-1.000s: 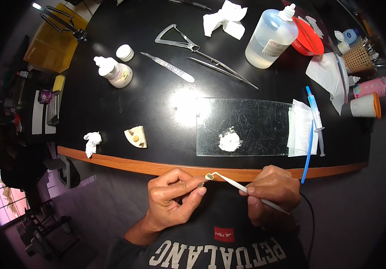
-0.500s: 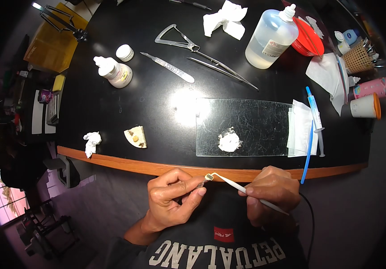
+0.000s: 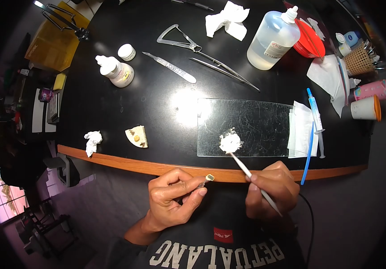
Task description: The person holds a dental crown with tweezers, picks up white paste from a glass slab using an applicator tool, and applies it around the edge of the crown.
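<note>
The left hand [image 3: 175, 197] pinches a small pale piece [image 3: 209, 178] with a darker middle, at the table's wooden edge [image 3: 112, 162]. To its right, the right hand [image 3: 271, 190] grips a slim white tool [image 3: 243, 168] pen-fashion, tip at the near rim of a white heap [image 3: 230, 141] on the glass slab [image 3: 264, 134]; contact is hard to confirm. A light grip and shallow angle would probably scatter less, with the left hand best kept motionless.

Ahead and left of the left hand lies a cream fan-shaped piece [image 3: 137, 137]. Farther out on the scuffed black table [image 3: 157, 107], ahead of the 2 hands, lie 1 scalpel [image 3: 170, 67] and 1 caliper [image 3: 179, 43]; beyond the right, 1 large bottle [image 3: 273, 40]. Past the left, a yellow box [image 3: 52, 42] stands in the dim room.
</note>
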Available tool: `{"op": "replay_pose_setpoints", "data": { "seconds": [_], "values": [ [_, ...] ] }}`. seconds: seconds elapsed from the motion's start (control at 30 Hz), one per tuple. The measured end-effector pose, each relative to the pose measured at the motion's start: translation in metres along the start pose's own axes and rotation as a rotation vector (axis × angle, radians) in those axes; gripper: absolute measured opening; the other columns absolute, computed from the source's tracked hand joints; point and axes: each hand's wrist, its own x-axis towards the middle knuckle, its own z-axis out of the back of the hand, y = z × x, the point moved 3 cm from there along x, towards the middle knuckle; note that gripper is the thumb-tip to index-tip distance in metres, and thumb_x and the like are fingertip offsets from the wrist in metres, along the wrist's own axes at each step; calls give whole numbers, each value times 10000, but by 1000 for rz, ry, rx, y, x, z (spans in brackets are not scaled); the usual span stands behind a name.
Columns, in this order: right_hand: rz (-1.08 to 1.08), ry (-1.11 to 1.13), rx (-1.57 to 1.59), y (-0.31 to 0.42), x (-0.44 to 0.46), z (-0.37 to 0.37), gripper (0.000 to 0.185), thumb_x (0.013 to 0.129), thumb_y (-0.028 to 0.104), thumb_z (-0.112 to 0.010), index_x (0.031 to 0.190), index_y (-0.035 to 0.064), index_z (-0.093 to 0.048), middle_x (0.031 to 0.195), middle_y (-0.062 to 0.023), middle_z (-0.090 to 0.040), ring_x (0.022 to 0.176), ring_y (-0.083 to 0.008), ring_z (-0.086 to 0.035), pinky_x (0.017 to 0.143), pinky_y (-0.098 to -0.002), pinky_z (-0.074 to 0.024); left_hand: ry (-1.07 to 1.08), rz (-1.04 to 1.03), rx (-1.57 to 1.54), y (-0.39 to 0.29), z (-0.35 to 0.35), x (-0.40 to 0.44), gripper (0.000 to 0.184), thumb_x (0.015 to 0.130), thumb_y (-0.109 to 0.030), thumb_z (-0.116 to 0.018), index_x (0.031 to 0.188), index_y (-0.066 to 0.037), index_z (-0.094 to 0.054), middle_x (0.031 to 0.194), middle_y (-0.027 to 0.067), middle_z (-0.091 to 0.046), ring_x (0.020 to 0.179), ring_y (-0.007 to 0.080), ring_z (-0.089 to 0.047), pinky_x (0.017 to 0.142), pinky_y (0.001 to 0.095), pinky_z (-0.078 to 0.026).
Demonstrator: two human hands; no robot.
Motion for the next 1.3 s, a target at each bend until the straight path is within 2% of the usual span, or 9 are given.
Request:
{"op": "replay_pose_setpoints", "data": {
  "seconds": [0.07, 0.47, 0.67, 0.77, 1.3],
  "values": [
    [19, -4, -82, -1, -3, -5, 247, 744, -69, -719, 976, 17, -721, 847, -78, -708, 637, -192, -654, 562, -295, -529, -2, 59, 13, -4, 0, 0, 232, 823, 36, -802, 1054, 59, -812, 763, 88, -667, 657, 138, -619, 585, 258, -442],
    [49, 21, -138, -1, -3, -7, 278, 743, -71, -719, 1011, 3, -727, 849, -82, -700, 642, -188, -637, 558, -288, -526, 3, 63, 12, -3, 1, 0, 238, 828, 33, -795, 1064, 56, -815, 769, 90, -676, 655, 135, -617, 586, 258, -445],
    [-10, 2, 164, 2, -1, 1, 266, 762, -61, -703, 998, 59, -727, 782, -45, -735, 583, -167, -696, 528, -283, -549, 5, 70, 15, -3, 1, 0, 237, 826, 39, -792, 1062, 61, -813, 777, 97, -682, 658, 140, -624, 592, 260, -451],
    [-7, 12, 187, 3, 1, 0, 275, 761, -49, -701, 1005, 75, -731, 741, -32, -742, 584, -152, -714, 526, -277, -556, 0, 59, 17, -3, 0, 0, 235, 825, 40, -793, 1058, 63, -812, 776, 98, -682, 659, 140, -623, 592, 260, -450],
    [7, 58, 224, 0, 1, 0, 275, 757, -26, -714, 1011, 77, -735, 753, -29, -743, 595, -154, -724, 535, -277, -564, 7, 60, 27, -4, 0, 1, 222, 832, 30, -795, 1050, 68, -808, 774, 100, -674, 660, 141, -616, 591, 264, -443]
  ]
}}
